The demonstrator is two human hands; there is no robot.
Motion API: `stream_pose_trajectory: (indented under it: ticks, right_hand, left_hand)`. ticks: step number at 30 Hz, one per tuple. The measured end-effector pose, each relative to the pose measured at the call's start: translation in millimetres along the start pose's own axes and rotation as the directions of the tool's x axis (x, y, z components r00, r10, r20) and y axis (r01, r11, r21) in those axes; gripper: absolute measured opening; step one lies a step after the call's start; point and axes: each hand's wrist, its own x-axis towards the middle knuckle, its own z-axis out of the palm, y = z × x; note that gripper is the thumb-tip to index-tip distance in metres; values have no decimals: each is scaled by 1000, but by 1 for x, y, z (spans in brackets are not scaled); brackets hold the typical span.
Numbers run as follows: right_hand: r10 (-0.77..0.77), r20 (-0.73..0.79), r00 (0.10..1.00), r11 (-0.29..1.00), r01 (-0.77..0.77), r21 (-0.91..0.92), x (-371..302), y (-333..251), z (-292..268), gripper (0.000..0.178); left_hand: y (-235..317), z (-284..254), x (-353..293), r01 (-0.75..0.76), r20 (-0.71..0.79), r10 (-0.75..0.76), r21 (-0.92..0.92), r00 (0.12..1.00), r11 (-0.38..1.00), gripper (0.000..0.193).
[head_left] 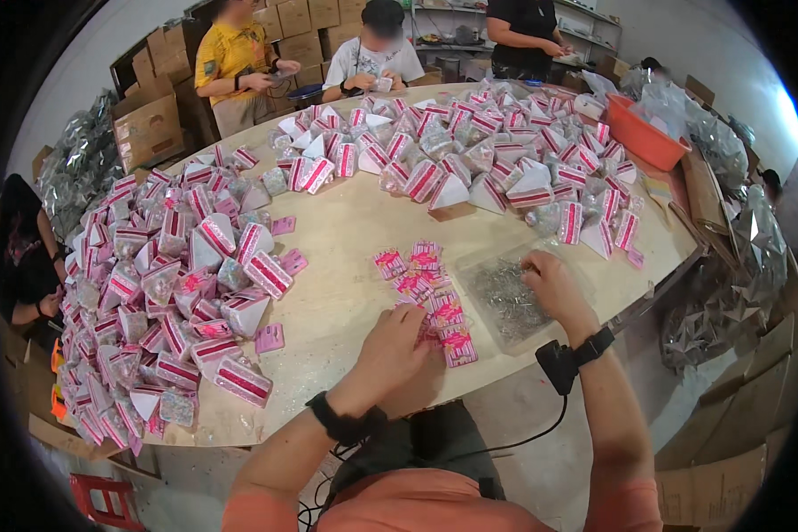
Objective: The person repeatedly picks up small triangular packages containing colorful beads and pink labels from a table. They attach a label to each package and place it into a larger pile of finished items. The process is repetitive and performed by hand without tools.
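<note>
Near the front of the table, my left hand (392, 348) is at the lower left of a loose cluster of small pink-and-white printed cards (445, 309). Its fingers curl down over a card at the cluster's edge, closed on it, and partly hide it. My right hand (550, 282) reaches into a shallow clear plastic tray (516, 344) from the right. Small silvery metal pieces (503, 291), too fine to name, fill much of this tray. The right fingertips are bent together among them; what they pinch is too small to make out.
Wedge-shaped clear packs with pink stripes lie heaped at the left (173, 293) and far side (470, 151). An orange basin (643, 133) stands at the far right. Several people work around the table. A cable hangs from my right wristband (576, 359); a red stool (105, 499) stands lower left.
</note>
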Motion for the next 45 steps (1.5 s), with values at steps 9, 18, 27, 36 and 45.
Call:
stream_pose_trajectory:
  ticks: [9,18,27,36,45]
  right_hand:
    - [103,67,992,995,-102,-6,-2,2,2,11]
    - [3,-57,998,999,-6,-49,-5,7,-4,9]
    - [150,-158,976,931,-86,354,-17,-24,9,4]
    - [294,-30,955,656,-180,733,-70,-109,39,5]
    - [314,24,949,593,-216,776,-77,-138,58,9]
  left_hand:
    - [-10,34,52,6,76,-5,-14,997,1000,15]
    - [-7,-16,67,310,257,-196,-550,946,775,15]
    - [-18,-13,52,293,102,-336,-753,936,589,17]
    - [-8,11,5,263,158,-330,-916,930,304,22]
    - [21,-17,-24,352,203,-434,-888,878,295,18]
